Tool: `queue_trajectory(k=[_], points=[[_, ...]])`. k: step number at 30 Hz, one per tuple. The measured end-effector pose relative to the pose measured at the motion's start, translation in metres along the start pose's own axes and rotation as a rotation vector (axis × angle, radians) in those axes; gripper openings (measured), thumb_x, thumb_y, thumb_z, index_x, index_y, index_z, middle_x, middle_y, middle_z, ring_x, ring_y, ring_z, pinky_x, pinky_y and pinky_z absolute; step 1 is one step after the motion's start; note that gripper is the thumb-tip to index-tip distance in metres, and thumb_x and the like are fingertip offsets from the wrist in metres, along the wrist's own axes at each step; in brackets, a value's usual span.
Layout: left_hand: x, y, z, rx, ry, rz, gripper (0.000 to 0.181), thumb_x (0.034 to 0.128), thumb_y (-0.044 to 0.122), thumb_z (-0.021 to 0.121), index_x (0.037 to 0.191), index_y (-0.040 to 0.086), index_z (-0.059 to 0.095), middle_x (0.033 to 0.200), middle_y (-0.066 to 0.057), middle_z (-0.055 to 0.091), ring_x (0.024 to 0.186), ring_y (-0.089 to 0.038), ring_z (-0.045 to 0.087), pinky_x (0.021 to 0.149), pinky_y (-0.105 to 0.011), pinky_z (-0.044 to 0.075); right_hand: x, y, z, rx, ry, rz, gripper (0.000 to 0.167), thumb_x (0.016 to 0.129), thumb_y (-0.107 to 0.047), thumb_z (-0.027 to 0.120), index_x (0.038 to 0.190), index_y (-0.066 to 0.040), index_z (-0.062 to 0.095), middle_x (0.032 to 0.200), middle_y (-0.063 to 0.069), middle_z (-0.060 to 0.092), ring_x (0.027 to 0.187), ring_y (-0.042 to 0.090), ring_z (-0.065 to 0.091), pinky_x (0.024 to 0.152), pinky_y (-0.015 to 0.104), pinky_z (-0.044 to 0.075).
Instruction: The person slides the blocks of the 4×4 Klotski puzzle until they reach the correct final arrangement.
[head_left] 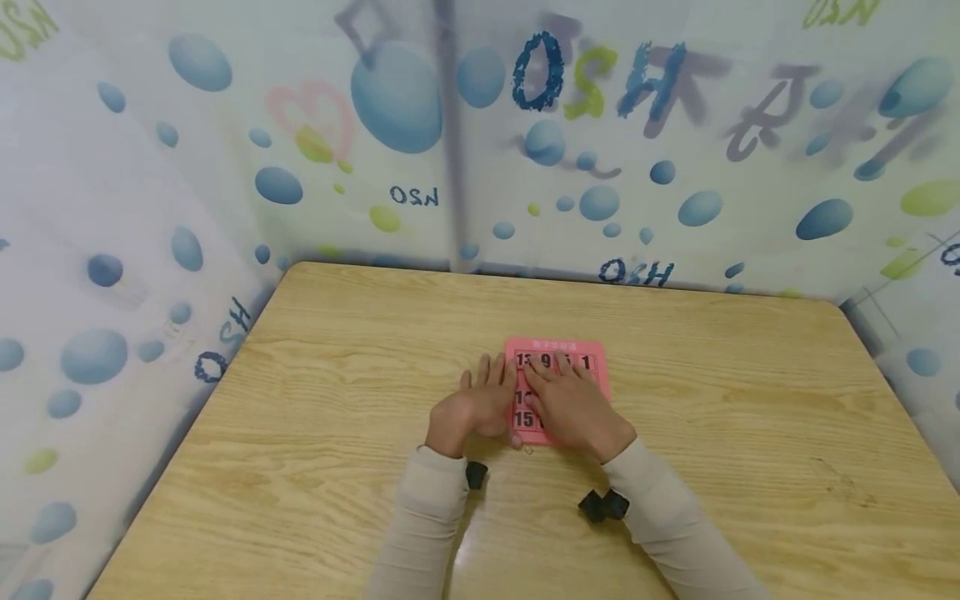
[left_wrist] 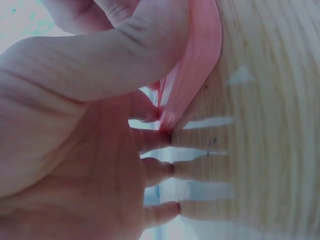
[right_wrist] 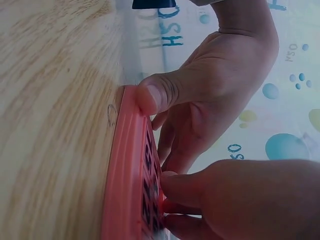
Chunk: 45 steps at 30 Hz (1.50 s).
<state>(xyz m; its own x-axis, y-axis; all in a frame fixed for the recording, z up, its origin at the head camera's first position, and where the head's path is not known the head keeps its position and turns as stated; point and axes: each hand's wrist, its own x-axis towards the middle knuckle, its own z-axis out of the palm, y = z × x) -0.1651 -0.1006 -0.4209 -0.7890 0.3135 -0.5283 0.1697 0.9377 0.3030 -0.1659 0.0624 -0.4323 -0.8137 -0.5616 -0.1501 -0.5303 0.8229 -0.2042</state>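
Note:
A pink sliding number puzzle (head_left: 523, 419) lies flat on the wooden table, with black numbers such as 13, 9, 1 and 15 showing. My left hand (head_left: 480, 405) is at its left side. In the left wrist view those fingers reach out straight, some with their tips on the table by the puzzle's pink edge (left_wrist: 200, 60). The left thumb (right_wrist: 152, 97) rests on the near corner in the right wrist view. Spread over the number tiles is my right hand (head_left: 572, 408), its fingertips touching them. Several middle tiles are hidden beneath it.
The wooden table (head_left: 337, 375) runs out on all sides of the puzzle. Behind it and at the left hangs a white curtain (head_left: 480, 183) with blue drops and letters. Small black pieces (head_left: 603, 505) show by the right cuff, and another black piece (head_left: 476, 475) by the left.

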Motion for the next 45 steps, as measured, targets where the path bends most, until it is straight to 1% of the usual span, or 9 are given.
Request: queue_trajectory(k=[6, 14, 20, 28, 32, 40, 45], points=[[0.0, -0.001, 0.0, -0.014, 0.002, 0.002, 0.113, 0.082, 0.044, 0.077, 0.16, 0.006, 0.005, 0.167, -0.014, -0.004, 0.153, -0.034, -0.007, 0.123, -0.055, 0.007, 0.0, -0.001, -0.001, 0.016, 0.0, 0.007, 0.05, 0.103, -0.029, 0.051, 0.148, -0.007, 0.047, 0.155, 0.011, 0.041, 0.145, 0.046, 0.027, 0.116, 0.062, 0.025], [0.001, -0.001, 0.001, -0.01, 0.008, 0.007, 0.114, 0.0805, 0.044, 0.078, 0.16, 0.005, 0.006, 0.167, -0.015, -0.004, 0.153, -0.035, -0.007, 0.123, -0.055, 0.007, -0.001, -0.003, -0.001, -0.017, 0.006, 0.003, 0.048, 0.103, -0.029, 0.051, 0.145, -0.007, 0.052, 0.152, 0.012, 0.045, 0.143, 0.047, 0.032, 0.114, 0.06, 0.03], [0.001, -0.001, 0.0, -0.026, -0.003, 0.004, 0.114, 0.0813, 0.043, 0.078, 0.16, 0.006, 0.004, 0.167, -0.015, -0.007, 0.153, -0.034, -0.01, 0.123, -0.054, 0.005, -0.003, -0.005, -0.002, -0.037, 0.007, -0.002, 0.046, 0.103, -0.029, 0.052, 0.143, -0.007, 0.054, 0.15, 0.011, 0.049, 0.141, 0.046, 0.035, 0.113, 0.06, 0.033], [0.001, -0.002, 0.001, -0.052, 0.001, 0.007, 0.114, 0.0808, 0.04, 0.079, 0.16, 0.006, 0.004, 0.167, -0.014, -0.007, 0.153, -0.033, -0.011, 0.123, -0.054, 0.004, -0.006, -0.007, -0.006, -0.04, -0.035, -0.008, 0.047, 0.103, -0.031, 0.05, 0.144, -0.008, 0.054, 0.151, 0.011, 0.047, 0.144, 0.045, 0.032, 0.114, 0.059, 0.031], [0.001, -0.002, 0.001, -0.062, 0.0, 0.004, 0.115, 0.0808, 0.039, 0.08, 0.16, 0.006, 0.003, 0.167, -0.013, -0.008, 0.153, -0.033, -0.011, 0.123, -0.054, 0.003, -0.006, -0.007, -0.006, -0.047, -0.045, -0.013, 0.046, 0.103, -0.03, 0.05, 0.144, -0.009, 0.054, 0.151, 0.011, 0.047, 0.143, 0.045, 0.033, 0.114, 0.058, 0.031], [0.001, -0.002, 0.001, -0.06, -0.002, 0.006, 0.115, 0.0811, 0.04, 0.079, 0.16, 0.006, 0.003, 0.167, -0.013, -0.008, 0.153, -0.033, -0.011, 0.123, -0.054, 0.003, -0.008, -0.008, -0.008, -0.056, -0.047, -0.04, 0.042, 0.102, -0.027, 0.052, 0.139, -0.008, 0.058, 0.146, 0.013, 0.053, 0.139, 0.047, 0.04, 0.112, 0.059, 0.035], [0.001, -0.002, 0.001, -0.063, -0.001, 0.007, 0.114, 0.0817, 0.039, 0.078, 0.16, 0.006, 0.003, 0.167, -0.014, -0.007, 0.153, -0.034, -0.011, 0.123, -0.054, 0.003, -0.011, -0.009, -0.012, -0.041, -0.045, -0.058, 0.039, 0.102, -0.024, 0.053, 0.136, -0.007, 0.061, 0.144, 0.015, 0.055, 0.139, 0.048, 0.038, 0.11, 0.06, 0.036]])
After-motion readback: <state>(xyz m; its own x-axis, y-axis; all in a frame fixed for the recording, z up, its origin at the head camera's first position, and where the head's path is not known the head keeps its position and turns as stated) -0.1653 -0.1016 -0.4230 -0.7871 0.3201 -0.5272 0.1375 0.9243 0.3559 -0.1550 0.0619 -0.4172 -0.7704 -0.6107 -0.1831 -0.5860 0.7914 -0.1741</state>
